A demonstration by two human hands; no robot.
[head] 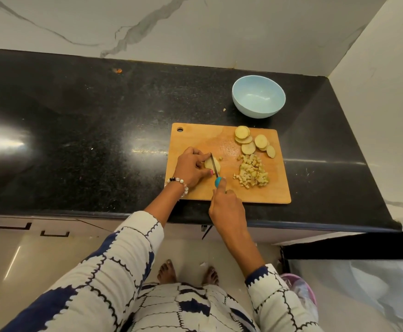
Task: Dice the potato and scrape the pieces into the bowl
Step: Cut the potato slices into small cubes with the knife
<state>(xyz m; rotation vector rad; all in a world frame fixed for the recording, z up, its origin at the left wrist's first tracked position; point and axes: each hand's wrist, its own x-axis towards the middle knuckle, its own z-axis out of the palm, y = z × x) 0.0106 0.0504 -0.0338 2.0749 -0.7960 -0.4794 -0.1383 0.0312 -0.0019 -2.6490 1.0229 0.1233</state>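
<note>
The left hand pins a pale potato slice to the wooden cutting board so it cannot slide. The right hand has its fingers clenched on the blue-handled knife, blade down through the slice. The light blue bowl waits empty beyond the board.

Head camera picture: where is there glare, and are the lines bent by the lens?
Head view: strong white glare on the black counter at far left, a weaker shine beside the cutting board; the counter's front edge bows, a wide-angle effect; the diced potato and bowl look reasonably sharp.
</note>
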